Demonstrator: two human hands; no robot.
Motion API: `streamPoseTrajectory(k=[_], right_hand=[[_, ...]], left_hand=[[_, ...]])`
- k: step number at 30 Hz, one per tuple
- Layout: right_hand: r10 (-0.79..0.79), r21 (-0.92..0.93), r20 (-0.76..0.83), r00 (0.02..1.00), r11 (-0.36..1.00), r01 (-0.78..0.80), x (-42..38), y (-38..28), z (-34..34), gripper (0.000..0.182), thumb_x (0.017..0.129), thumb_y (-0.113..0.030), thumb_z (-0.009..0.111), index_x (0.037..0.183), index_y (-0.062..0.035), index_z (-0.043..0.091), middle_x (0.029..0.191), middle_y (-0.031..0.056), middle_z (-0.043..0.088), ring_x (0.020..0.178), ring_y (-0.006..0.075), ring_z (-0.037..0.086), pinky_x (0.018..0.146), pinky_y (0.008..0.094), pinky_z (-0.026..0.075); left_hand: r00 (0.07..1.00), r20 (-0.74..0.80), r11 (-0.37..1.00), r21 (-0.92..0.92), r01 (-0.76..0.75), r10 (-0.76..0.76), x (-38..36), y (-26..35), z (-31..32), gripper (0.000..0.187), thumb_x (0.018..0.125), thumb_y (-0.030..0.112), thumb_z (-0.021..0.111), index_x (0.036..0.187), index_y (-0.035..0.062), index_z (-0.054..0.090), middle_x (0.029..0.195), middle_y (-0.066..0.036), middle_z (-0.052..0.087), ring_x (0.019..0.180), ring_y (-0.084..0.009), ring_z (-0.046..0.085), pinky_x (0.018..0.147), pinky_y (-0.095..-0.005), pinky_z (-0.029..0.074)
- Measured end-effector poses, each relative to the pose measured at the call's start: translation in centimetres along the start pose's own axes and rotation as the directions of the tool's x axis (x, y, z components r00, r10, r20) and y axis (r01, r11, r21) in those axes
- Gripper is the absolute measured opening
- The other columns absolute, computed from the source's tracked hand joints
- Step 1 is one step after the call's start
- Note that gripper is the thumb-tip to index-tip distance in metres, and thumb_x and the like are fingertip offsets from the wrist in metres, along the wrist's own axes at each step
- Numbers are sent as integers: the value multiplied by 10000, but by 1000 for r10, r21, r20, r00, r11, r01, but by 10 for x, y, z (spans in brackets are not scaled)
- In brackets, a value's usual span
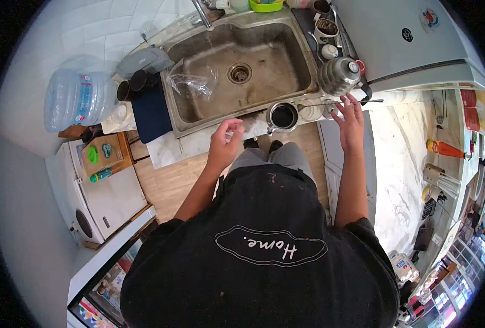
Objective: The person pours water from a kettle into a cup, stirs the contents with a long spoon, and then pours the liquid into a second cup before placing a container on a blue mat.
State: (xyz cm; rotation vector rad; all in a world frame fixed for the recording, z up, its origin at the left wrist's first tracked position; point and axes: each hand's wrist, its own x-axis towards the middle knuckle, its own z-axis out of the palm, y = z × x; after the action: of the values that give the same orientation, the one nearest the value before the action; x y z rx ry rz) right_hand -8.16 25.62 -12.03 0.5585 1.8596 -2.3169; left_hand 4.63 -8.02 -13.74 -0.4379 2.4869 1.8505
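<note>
My left hand [227, 141] hovers over the sink's front edge, fingers loosely curled, thumb apart and nothing in it. To its right, a steel pitcher [283, 116] holding dark liquid stands on the counter edge. My right hand [351, 121] is open, its fingers spread beside a small glass [330, 111]. A long-handled spoon [372, 100] lies across the view right at those fingertips. Between the pitcher and that glass sits a pale round container [309, 111]. Just beyond my right fingers stands a steel kettle [336, 76].
The steel sink [190, 121] holds a clear plastic bag [190, 83] at its left, under the faucet [202, 15]. Dark cups [142, 81] stand left by a navy cloth [150, 112]. Mugs [325, 30] and utensils line the right side, near the fridge [401, 41].
</note>
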Motion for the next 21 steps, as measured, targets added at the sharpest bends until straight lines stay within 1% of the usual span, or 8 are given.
streamPoseTrajectory(k=[3, 6, 9, 10, 13, 14, 17, 21], right_hand=[[-51, -182, 31, 998, 982, 56, 7, 4, -4, 351, 1062, -304, 557, 1307, -62, 623, 1205, 58, 654, 1090, 163, 590, 951, 350, 478], [-123, -429, 39, 992, 894, 128, 10, 9, -10, 315, 1073, -282, 540, 1167, -33, 707, 1014, 26, 689, 983, 111, 598, 902, 301, 468], [-174, -411, 162, 971, 883, 227, 13, 7, -17, 328, 1083, -262, 516, 1129, -5, 715, 902, 4, 679, 892, 92, 596, 865, 280, 458], [-168, -366, 172, 971, 904, 221, 12, 4, -18, 334, 1087, -253, 504, 1111, 12, 706, 892, 25, 687, 877, 96, 612, 880, 276, 461], [-176, -355, 214, 961, 902, 245, 11, -16, -22, 326, 1072, -237, 524, 1074, 28, 714, 923, 42, 712, 896, 103, 600, 849, 269, 457], [-195, -383, 235, 952, 882, 275, 9, -24, -24, 325, 1073, -226, 519, 1058, 39, 707, 904, 64, 714, 893, 119, 626, 856, 278, 471], [-229, -291, 237, 944, 910, 294, 5, -48, -28, 324, 1074, -209, 515, 1033, 54, 701, 906, 88, 718, 889, 143, 650, 868, 291, 484], [-309, -290, 210, 928, 886, 361, 17, -81, -42, 313, 1075, -179, 505, 1010, 61, 695, 897, 102, 723, 877, 153, 665, 874, 315, 494]], left_hand=[[1000, -9, 999, 31, -19, 19, 8, 7, -5, 265, 975, 232, 674, 1184, 69, 664, 979, -35, 695, 938, -131, 626, 810, -311, 491], [999, -38, 1000, 22, -7, 8, 17, 12, -3, 249, 987, 226, 662, 1179, 68, 662, 1000, -37, 689, 940, -131, 623, 807, -305, 489], [999, -54, 999, -38, 1, -3, 26, 10, 9, 239, 997, 215, 653, 1181, 64, 655, 1013, -38, 681, 947, -128, 618, 817, -296, 486], [998, -59, 998, -65, 0, -4, 31, 10, 13, 235, 1001, 210, 649, 1183, 62, 652, 1017, -38, 678, 950, -126, 615, 822, -292, 484], [993, -115, 994, -112, 17, -30, 48, 18, 17, 243, 1046, 166, 577, 1234, 14, 602, 1086, -73, 678, 1046, -144, 625, 952, -304, 473], [990, -142, 990, -138, -4, -16, 54, 23, 19, 249, 1047, 176, 575, 1239, 21, 605, 1082, -72, 679, 1055, -149, 626, 965, -303, 467], [979, -204, 987, -159, -37, 4, 79, 39, 29, 209, 1014, 160, 629, 1187, 44, 634, 1047, -29, 660, 980, -111, 609, 896, -268, 480], [974, -214, 980, -162, -113, 77, 116, 75, 52, 235, 1005, 172, 645, 1197, 37, 639, 1058, -45, 674, 991, -121, 617, 916, -277, 479]])
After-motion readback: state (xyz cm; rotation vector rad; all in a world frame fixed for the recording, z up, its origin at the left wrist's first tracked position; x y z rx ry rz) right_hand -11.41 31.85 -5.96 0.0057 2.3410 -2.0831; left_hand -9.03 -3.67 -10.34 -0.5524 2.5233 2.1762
